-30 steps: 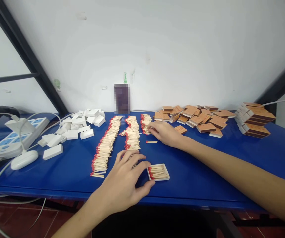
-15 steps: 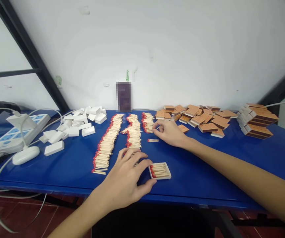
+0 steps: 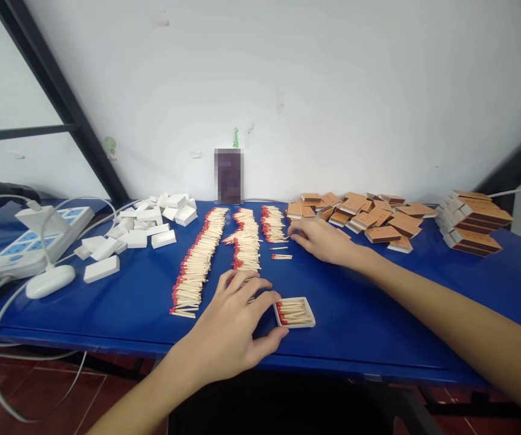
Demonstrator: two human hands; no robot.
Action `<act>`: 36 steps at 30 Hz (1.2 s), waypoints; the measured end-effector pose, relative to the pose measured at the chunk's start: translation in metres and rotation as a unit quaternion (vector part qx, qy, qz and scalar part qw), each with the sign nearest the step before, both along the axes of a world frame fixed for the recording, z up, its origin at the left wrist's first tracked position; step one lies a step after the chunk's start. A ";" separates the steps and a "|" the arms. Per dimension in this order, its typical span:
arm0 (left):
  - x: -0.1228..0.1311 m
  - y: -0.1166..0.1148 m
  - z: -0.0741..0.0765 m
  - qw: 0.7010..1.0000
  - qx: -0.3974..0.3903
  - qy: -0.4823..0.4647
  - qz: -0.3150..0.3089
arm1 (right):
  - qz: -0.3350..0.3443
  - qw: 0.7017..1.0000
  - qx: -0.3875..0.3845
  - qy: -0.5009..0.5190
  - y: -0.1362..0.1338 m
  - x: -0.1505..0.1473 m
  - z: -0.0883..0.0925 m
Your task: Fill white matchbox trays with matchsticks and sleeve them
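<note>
My left hand [image 3: 237,326] lies on the blue table [image 3: 360,314], fingers spread, thumb and fingertips against a small white matchbox tray [image 3: 295,312] partly filled with red-tipped matches. My right hand [image 3: 321,240] reaches further back, fingers stretched flat beside the right row of matches [image 3: 272,223]. A few loose matches [image 3: 281,256] lie just in front of that hand. Two longer rows of matches [image 3: 199,260] [image 3: 245,246] run toward the wall.
A heap of white inner trays [image 3: 138,232] lies at the left, by a power strip [image 3: 29,241] and a white adapter [image 3: 49,281] with cables. Orange matchbox sleeves [image 3: 369,217] lie scattered at the back right, a neat stack [image 3: 475,228] beyond them. A dark blurred object [image 3: 228,176] leans on the wall.
My right hand pulled a little away from the right row of matches and flattened; another loose match now lies by the row. My left hand stayed at the tray.
</note>
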State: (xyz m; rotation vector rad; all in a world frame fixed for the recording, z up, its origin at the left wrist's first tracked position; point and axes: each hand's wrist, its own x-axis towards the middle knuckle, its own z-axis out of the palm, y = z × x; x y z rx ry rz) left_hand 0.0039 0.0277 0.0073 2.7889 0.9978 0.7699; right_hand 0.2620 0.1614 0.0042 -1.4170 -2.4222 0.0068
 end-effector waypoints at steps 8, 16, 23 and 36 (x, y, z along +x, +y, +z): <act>-0.001 -0.001 0.000 1.000 -0.003 0.001 -0.003 | -0.011 0.998 0.024 -0.058 -0.016 0.008 0.015; 0.000 -0.001 0.001 1.000 0.011 0.001 0.004 | 0.007 0.999 -0.028 -0.046 -0.029 -0.024 0.011; 0.000 0.000 0.001 1.000 0.016 -0.002 0.002 | 0.019 1.000 0.002 0.007 -0.021 -0.023 0.000; -0.001 -0.001 0.001 1.000 0.004 0.001 -0.001 | 0.012 0.998 0.037 0.052 -0.006 -0.023 -0.002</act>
